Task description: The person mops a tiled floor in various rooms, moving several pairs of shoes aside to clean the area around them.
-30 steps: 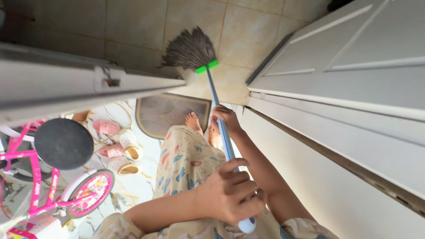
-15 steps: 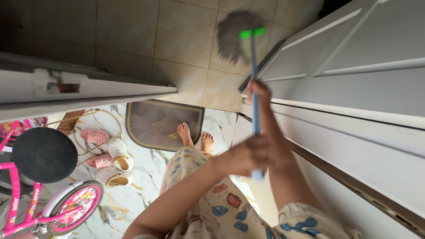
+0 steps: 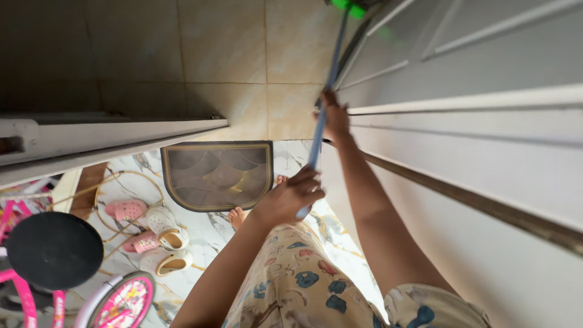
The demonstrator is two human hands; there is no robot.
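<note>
Blue mop handle [image 3: 323, 115] slants up along the white door [image 3: 461, 73], its green collar [image 3: 348, 7] at the frame's top edge, the head out of view. Left hand [image 3: 290, 195] wraps the handle's lower end; right hand [image 3: 333, 115] grips higher. Mid-stroke, it seems, over the beige tiled floor [image 3: 225, 48] beyond the grey mat [image 3: 218, 175].

Mop [image 3: 328, 79]: blue handle, green collar at top edge, head out of view; held steeply, raised alongside white door
</note>
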